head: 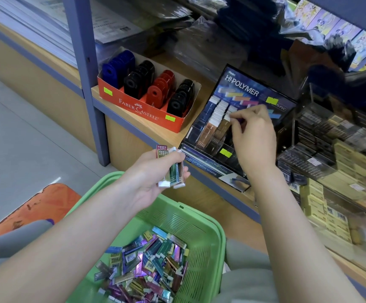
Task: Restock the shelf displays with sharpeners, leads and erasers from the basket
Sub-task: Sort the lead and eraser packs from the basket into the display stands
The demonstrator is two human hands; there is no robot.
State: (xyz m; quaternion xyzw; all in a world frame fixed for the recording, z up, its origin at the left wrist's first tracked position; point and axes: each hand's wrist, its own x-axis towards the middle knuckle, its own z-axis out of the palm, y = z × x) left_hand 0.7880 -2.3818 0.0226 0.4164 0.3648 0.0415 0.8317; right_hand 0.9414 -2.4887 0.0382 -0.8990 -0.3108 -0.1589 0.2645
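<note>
Right hand (pixel 254 136) pinches one eraser (pixel 227 117) into Hi-Polymer display (pixel 241 88); left hand (pixel 153 178) grips spare erasers (pixel 173 171); basket (pixel 219 237) heaped, so much is left.

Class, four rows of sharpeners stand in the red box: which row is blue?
The leftmost row, beside the shelf post; next come a black row, a red row and another black row.

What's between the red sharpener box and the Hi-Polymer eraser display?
Only bare wooden shelf lies between sharpener box and eraser display, in the head view.

Sharpener box (pixel 147 101) left of eraser display (pixel 232 127).
</note>
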